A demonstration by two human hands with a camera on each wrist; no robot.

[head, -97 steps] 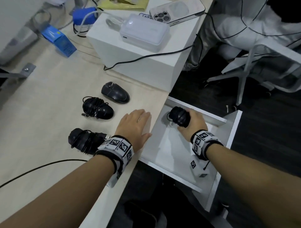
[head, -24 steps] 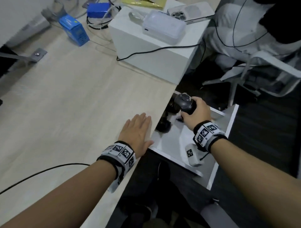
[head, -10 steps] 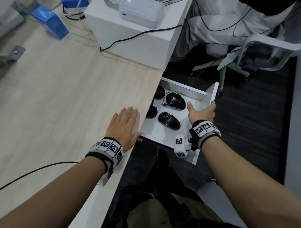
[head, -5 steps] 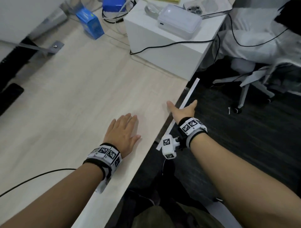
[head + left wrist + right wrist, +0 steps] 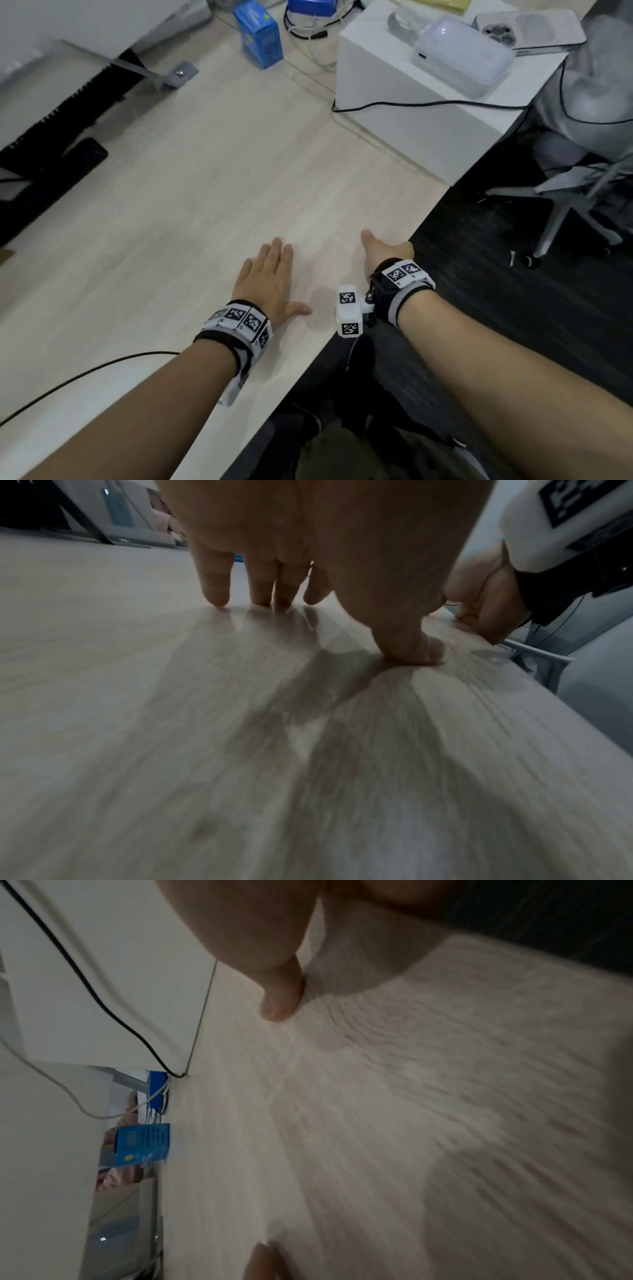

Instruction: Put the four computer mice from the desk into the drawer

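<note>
Drawer front gone from view since half a second ago, no mice showing, left hand [image 5: 270, 277] flat and relaxed on desk [image 5: 171, 205], right hand [image 5: 385, 251] at desk edge, thumb on top, fingers hidden, grip unclear, two hands, one blue box [image 5: 260, 34]

Pale wooden desk [image 5: 178, 212] shows bare top.

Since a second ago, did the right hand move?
Yes. The right hand went from the open drawer's front, out past the desk edge, to that edge, thumb on top. The drawer no longer shows.
</note>
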